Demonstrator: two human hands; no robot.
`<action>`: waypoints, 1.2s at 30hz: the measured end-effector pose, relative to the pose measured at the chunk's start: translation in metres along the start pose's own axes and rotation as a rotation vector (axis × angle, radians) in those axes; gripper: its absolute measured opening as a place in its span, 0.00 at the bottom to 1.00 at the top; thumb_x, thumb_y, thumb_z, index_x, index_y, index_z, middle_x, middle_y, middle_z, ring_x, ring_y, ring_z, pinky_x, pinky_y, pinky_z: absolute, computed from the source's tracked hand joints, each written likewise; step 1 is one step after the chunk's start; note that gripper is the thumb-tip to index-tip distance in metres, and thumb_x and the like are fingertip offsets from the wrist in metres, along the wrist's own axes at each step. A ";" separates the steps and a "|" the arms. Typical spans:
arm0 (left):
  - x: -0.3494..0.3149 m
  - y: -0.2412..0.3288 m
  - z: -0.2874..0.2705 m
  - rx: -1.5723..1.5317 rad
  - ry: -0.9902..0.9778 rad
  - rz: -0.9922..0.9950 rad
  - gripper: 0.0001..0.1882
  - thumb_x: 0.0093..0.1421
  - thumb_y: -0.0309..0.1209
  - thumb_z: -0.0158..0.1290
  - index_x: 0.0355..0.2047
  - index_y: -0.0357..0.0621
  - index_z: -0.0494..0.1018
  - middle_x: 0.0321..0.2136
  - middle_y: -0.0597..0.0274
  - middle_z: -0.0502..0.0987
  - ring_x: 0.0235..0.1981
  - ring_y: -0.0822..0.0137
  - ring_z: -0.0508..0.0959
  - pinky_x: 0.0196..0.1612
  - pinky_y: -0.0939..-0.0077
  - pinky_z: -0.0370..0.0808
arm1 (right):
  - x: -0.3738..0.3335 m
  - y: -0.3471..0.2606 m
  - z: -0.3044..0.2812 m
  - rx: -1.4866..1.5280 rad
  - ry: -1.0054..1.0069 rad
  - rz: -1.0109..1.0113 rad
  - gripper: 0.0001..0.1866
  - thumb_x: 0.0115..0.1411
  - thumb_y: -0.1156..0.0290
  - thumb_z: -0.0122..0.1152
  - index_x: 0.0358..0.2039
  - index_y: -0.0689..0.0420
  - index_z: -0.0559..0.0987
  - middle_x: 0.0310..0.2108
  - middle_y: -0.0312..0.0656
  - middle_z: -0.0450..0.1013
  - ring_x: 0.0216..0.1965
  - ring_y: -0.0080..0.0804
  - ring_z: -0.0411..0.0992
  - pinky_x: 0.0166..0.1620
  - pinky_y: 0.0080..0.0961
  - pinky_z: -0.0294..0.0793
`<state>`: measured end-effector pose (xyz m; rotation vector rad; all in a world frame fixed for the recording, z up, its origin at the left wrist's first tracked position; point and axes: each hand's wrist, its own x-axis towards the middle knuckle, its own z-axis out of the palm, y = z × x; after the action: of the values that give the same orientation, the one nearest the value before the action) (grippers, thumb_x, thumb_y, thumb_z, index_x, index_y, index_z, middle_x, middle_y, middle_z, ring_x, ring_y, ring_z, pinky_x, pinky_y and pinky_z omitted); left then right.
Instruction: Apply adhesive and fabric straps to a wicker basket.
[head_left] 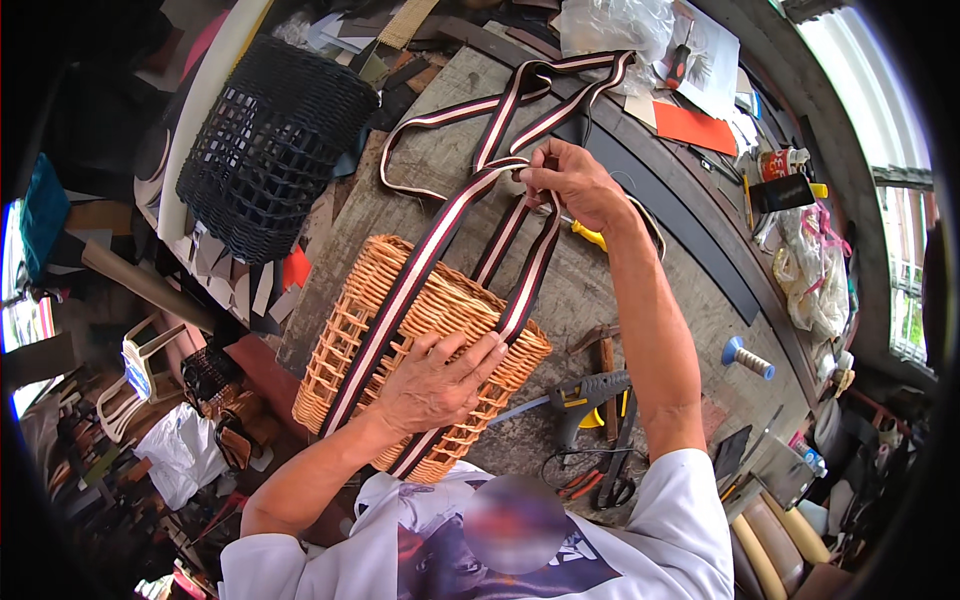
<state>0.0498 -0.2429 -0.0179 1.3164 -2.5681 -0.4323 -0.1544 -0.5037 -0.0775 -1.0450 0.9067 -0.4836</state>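
A light brown wicker basket (372, 292) lies tilted on the worn workbench in front of me. Dark webbing strap (408, 272) with a white centre stripe runs over the basket in two bands. My left hand (440, 385) lies flat on the basket's side, fingers stretched out, the fingertips touching the right-hand band. Above the basket's far edge, my right hand (572, 188) pinches the strap between thumb and fingers, where it forms a raised loop. More of the strap trails in loose loops across the far part of the bench.
A black woven basket (265, 150) stands at the far left. Near my right forearm lie a glue gun (590, 392), a hammer (606, 375) and scissors (614, 488). A thread spool (748, 358), screwdriver (680, 62), orange sheet (694, 127) and plastic bags (812, 270) sit along the right side.
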 end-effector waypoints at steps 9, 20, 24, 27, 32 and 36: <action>-0.002 0.001 0.005 -0.001 0.009 0.001 0.35 0.50 0.34 0.56 0.62 0.45 0.69 0.64 0.69 0.65 0.53 0.65 0.65 0.56 0.64 0.61 | 0.004 -0.009 -0.005 0.018 0.014 0.035 0.10 0.62 0.70 0.67 0.33 0.61 0.74 0.28 0.38 0.74 0.28 0.23 0.72 0.32 0.22 0.75; 0.000 0.000 0.006 0.005 0.027 -0.016 0.37 0.47 0.30 0.56 0.62 0.46 0.69 0.62 0.69 0.68 0.52 0.63 0.66 0.55 0.63 0.61 | -0.135 -0.001 0.055 -0.644 0.598 -0.229 0.09 0.59 0.75 0.63 0.39 0.63 0.78 0.33 0.49 0.78 0.37 0.40 0.77 0.42 0.34 0.76; 0.003 0.001 0.005 0.047 0.012 0.002 0.39 0.48 0.31 0.58 0.63 0.44 0.67 0.62 0.68 0.67 0.54 0.62 0.66 0.56 0.62 0.63 | -0.191 0.052 0.119 -0.718 0.656 -0.517 0.13 0.54 0.81 0.66 0.41 0.59 0.80 0.44 0.46 0.76 0.46 0.42 0.75 0.46 0.34 0.75; 0.005 0.004 0.003 0.037 0.042 0.012 0.37 0.47 0.29 0.57 0.62 0.42 0.68 0.61 0.66 0.67 0.54 0.61 0.66 0.56 0.61 0.63 | -0.197 0.071 0.140 -0.845 0.630 -0.641 0.25 0.50 0.82 0.67 0.51 0.57 0.79 0.50 0.44 0.74 0.52 0.46 0.72 0.54 0.42 0.72; 0.004 0.002 0.007 0.016 0.075 0.021 0.35 0.47 0.26 0.56 0.60 0.39 0.69 0.60 0.63 0.67 0.55 0.58 0.66 0.56 0.60 0.62 | -0.195 0.097 0.151 -0.918 0.640 -0.661 0.26 0.53 0.81 0.67 0.54 0.55 0.78 0.54 0.44 0.72 0.56 0.46 0.69 0.57 0.44 0.70; 0.004 0.000 0.006 0.000 0.079 0.008 0.35 0.47 0.25 0.56 0.60 0.41 0.69 0.60 0.63 0.68 0.55 0.58 0.66 0.56 0.61 0.62 | -0.194 0.097 0.153 -1.028 0.677 -0.681 0.28 0.52 0.80 0.67 0.57 0.58 0.76 0.54 0.47 0.70 0.56 0.47 0.69 0.58 0.45 0.70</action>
<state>0.0449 -0.2451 -0.0234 1.2967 -2.5079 -0.3711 -0.1432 -0.2400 -0.0544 -2.2370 1.4476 -1.0212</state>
